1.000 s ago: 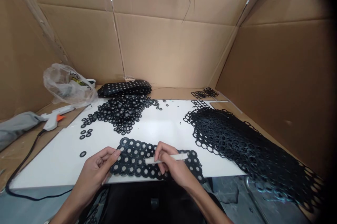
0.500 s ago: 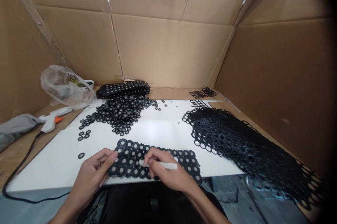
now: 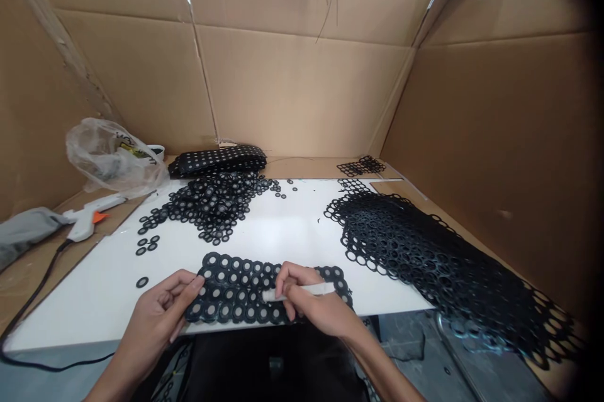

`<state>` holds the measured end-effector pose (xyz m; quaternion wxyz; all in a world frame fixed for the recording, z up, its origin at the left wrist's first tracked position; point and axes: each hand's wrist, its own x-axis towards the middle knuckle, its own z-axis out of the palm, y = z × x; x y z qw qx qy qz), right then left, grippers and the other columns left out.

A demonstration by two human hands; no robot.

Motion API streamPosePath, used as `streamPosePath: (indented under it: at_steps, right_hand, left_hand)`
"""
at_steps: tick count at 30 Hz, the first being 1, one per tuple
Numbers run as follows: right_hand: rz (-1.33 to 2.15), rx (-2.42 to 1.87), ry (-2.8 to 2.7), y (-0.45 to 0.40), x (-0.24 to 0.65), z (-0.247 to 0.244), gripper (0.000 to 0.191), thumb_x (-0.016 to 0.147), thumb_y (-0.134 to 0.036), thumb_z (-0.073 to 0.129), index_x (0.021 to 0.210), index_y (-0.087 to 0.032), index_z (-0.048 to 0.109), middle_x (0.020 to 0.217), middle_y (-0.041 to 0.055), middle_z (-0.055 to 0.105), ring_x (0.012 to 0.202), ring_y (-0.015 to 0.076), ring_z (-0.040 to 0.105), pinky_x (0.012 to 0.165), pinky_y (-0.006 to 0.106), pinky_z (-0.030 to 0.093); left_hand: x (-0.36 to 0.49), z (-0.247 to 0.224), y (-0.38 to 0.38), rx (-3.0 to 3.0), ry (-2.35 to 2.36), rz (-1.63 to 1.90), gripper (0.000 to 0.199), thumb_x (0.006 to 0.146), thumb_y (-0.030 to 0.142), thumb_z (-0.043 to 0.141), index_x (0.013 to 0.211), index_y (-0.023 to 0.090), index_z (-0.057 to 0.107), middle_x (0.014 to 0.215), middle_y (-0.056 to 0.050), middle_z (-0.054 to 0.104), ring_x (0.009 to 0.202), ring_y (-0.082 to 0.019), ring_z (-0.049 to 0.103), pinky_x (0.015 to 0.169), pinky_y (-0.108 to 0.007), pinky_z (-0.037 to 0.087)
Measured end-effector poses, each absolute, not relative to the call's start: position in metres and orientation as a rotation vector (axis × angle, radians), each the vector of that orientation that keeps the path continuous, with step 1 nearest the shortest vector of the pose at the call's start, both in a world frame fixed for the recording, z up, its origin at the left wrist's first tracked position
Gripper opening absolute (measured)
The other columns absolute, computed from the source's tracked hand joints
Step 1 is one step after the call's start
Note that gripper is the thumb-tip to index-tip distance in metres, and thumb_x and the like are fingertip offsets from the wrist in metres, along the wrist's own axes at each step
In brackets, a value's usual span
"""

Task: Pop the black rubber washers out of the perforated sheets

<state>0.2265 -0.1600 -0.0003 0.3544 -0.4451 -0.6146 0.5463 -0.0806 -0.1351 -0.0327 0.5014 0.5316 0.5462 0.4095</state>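
A black sheet of joined rings with pale discs in them point(image 3: 236, 295) lies along the front edge of the white table. My left hand point(image 3: 163, 307) pinches its left end between thumb and fingers. In my right hand point(image 3: 306, 298) is a slim white pen-like tool point(image 3: 321, 289), gripped like a pen. Its tip points left and rests on or just over the middle of the sheet. My right hand covers part of the sheet's right half.
Loose black rings point(image 3: 212, 201) are heaped at the back left, before stacked dotted black strips point(image 3: 221, 160). Black ring netting point(image 3: 425, 251) is piled on the right, overhanging the front edge. A glue gun point(image 3: 87, 219) and a plastic bag point(image 3: 113, 156) lie left. Cardboard walls point(image 3: 292, 87) enclose the table.
My right hand and the white tool have moved to the right along the sheet. My left hand still grips the left end. The whole view has shifted slightly.
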Motion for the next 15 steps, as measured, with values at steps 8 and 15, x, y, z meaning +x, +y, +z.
streamPosePath:
  at_steps: [8,15]
  right_hand:
    - [1.384,-1.113,-1.63,-0.161,0.221,-0.002,0.019,0.102,-0.017,0.053,0.101,-0.02,0.072,0.07,-0.0022,0.07,0.066,0.0141,0.063,0.067,0.024,0.043]
    - [1.366,-1.093,-1.594,-0.161,0.221,-0.008,0.018,0.102,-0.017,0.052,0.102,-0.019,0.07,0.069,-0.0029,0.067,0.064,0.0135,0.063,0.066,0.023,0.043]
  left_hand:
    - [-0.083,-0.027,-0.137,1.347,1.389,0.991,0.05,0.084,0.069,0.078,0.096,0.021,0.072,0.069,0.004,0.051,0.05,-0.011,0.04,0.041,-0.019,0.03]
    - [-0.079,-0.014,-0.128,1.487,1.421,0.945,0.052,0.086,0.076,0.072,0.101,0.026,0.071,0.104,-0.004,0.07,0.103,-0.026,0.066,0.082,-0.026,0.059]
